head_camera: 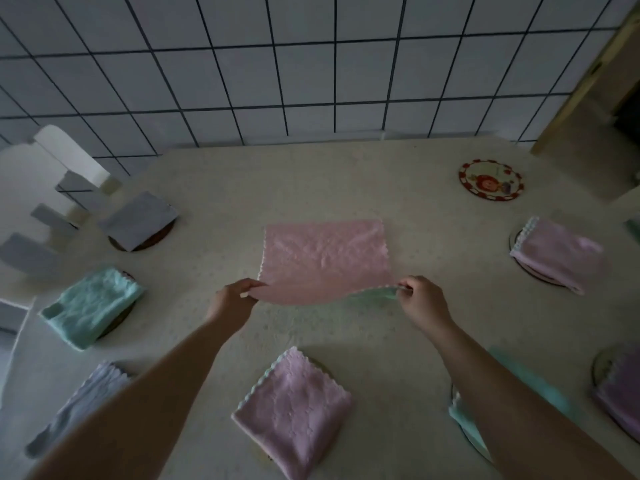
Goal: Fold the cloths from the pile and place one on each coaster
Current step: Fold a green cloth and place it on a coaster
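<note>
While most coasters already carry folded cloths, the left hand (232, 296) and right hand (420, 296) each pinch a near corner of the pink cloth (325, 259) at table centre; the bare coaster (491, 180) at two o'clock awaits it.

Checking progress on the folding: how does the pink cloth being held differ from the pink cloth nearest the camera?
The held pink cloth is spread wide, both hands pinching its near corners; the near pink cloth is folded small and untouched. The held one lies on bare table, the near one over a coaster. Both are pink with scalloped edges.
</note>
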